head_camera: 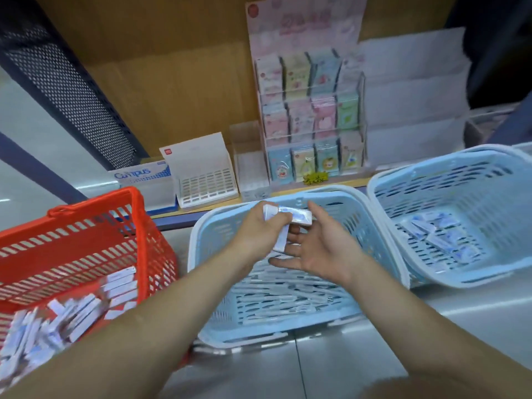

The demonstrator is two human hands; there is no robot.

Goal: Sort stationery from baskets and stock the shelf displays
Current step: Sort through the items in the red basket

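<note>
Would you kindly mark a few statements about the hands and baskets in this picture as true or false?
1. The left hand grips small white boxes. True.
2. The right hand is clenched in a fist. False: its fingers are spread open.
3. The red basket holds white boxes. True.
4. The right blue basket is empty. False: packets lie in it.
5. Both hands are over the middle blue basket. True.

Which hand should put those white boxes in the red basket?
Probably the left hand: it grips the white boxes, and the red basket sits on its side. The right hand is open.
</note>
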